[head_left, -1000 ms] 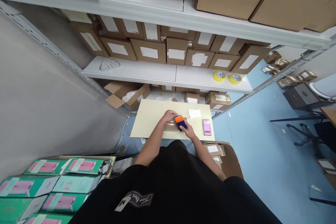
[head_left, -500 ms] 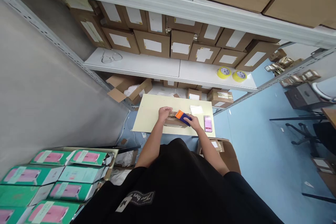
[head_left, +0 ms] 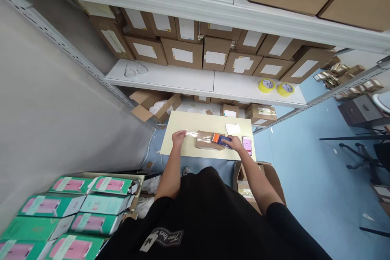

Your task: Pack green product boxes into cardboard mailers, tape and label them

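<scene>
On the cream tabletop (head_left: 183, 120) lies a small brown cardboard box (head_left: 207, 145) with shiny clear tape over its top. My left hand (head_left: 179, 137), off the box's left side, pinches the end of a clear tape strip (head_left: 191, 133) stretched toward the box. My right hand (head_left: 234, 143) grips an orange and dark blue tape dispenser (head_left: 222, 139) at the box's right part. White paper (head_left: 233, 129) lies behind my right hand, and a phone with a pink screen (head_left: 247, 145) lies to its right.
Shelving (head_left: 170, 76) with labelled cartons stands behind the table, holding two yellow tape rolls (head_left: 285, 89) and glasses (head_left: 135, 70). An open carton (head_left: 152, 105) stands at the table's back left. Green boxes (head_left: 70, 203) are at lower left. Another open carton (head_left: 271, 174) sits at front right.
My left hand has moved left off the box with the tape end, stretching the strip. My right hand and the dispenser have shifted right and now lie flatter. The camera view has shifted slightly.
</scene>
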Demonstrator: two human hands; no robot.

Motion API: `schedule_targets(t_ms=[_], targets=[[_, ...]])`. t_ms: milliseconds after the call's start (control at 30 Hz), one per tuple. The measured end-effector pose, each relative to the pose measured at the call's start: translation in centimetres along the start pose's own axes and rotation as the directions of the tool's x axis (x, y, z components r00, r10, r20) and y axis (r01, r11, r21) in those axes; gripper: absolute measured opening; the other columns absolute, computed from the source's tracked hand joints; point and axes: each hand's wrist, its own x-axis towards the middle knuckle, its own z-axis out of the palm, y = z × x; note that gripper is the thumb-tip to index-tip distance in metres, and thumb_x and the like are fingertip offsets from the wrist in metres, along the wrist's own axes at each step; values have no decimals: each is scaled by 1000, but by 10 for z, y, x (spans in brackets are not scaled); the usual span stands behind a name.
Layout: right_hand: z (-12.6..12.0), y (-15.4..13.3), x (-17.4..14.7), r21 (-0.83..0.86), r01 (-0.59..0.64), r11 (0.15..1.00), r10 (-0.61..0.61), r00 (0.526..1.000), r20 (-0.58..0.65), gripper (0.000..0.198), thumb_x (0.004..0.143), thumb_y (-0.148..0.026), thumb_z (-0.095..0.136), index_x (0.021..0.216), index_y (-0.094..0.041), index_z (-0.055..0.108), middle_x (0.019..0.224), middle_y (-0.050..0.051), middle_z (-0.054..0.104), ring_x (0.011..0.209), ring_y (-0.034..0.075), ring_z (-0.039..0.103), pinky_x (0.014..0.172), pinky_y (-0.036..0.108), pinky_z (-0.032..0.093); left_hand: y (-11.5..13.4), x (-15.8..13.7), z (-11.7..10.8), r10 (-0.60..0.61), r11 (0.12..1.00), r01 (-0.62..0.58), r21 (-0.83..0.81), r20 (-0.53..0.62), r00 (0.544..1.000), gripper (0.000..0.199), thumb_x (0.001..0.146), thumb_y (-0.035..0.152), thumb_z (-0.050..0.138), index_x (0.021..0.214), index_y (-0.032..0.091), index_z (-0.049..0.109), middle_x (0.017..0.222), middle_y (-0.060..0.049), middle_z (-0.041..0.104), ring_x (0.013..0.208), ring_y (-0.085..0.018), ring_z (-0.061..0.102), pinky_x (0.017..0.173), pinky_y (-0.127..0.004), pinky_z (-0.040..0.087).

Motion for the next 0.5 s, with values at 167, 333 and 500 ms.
schedule_targets(t_ms=[167, 333, 500], targets=[[7, -6, -3, -82, -49, 995, 47, 998, -31, 53, 86, -73, 62, 74, -23, 72, 71, 7, 74, 64, 21, 62, 59, 28, 34, -24, 15, 3, -101, 993, 101, 62, -5, 995, 15, 66, 28, 74, 71, 14, 75, 70, -8, 75, 72, -19, 69, 69, -30, 56], [9, -17, -4, -166, -101, 981, 100, 995, -14, 52, 88, -73, 60, 83, -23, 76, 79, 6, 78, 71, 21, 68, 61, 26, 37, -50, 26, 10, -215, 963, 206, 174, 37, 976, 7, 72, 22, 72, 68, 17, 73, 63, -4, 71, 72, -18, 70, 63, -26, 53], [11, -22, -10, -140, -125, 982, 124, 992, -18, 53, 89, -72, 59, 85, -23, 77, 80, 6, 79, 74, 22, 71, 61, 26, 39, -77, 23, 30, -322, 910, 278, 306, 104, 941, 17, 92, 29, 69, 98, 14, 76, 96, -8, 76, 91, -21, 72, 77, -31, 59]])
